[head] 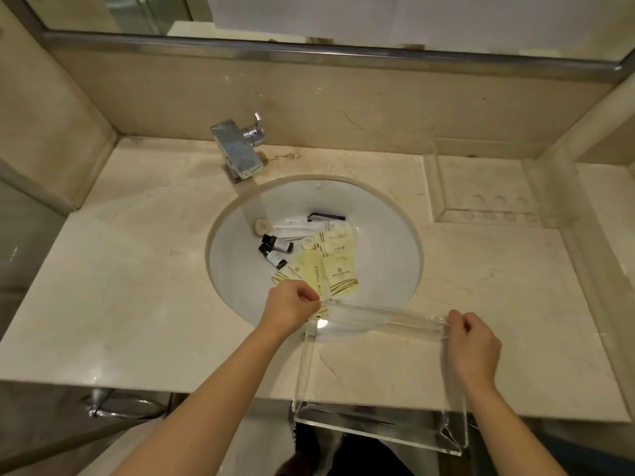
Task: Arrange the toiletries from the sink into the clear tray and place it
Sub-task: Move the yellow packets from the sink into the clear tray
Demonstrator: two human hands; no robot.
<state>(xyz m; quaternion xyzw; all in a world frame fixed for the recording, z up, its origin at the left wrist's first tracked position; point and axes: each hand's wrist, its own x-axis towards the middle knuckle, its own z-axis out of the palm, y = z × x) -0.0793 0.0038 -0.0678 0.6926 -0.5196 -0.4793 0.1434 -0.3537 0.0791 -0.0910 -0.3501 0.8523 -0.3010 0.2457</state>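
Observation:
A clear acrylic tray (378, 431) is held over the counter's front edge, its far rim reaching over the sink (388, 235). My left hand (292, 305) grips the tray's far left corner and my right hand (472, 341) grips its far right corner. In the white basin lie the toiletries: several pale yellow sachets (338, 273), two small dark-capped bottles (273, 255), a white tube (299, 231), a round soap (263, 226), a small round yellow piece (307, 242) and a dark razor-like item (326, 216).
A chrome faucet (237, 152) stands behind the basin on the marble counter (137, 269). A recessed soap ledge (484, 190) sits at the back right. A mirror runs along the back wall. A metal towel ring (113, 405) hangs below the counter's front left.

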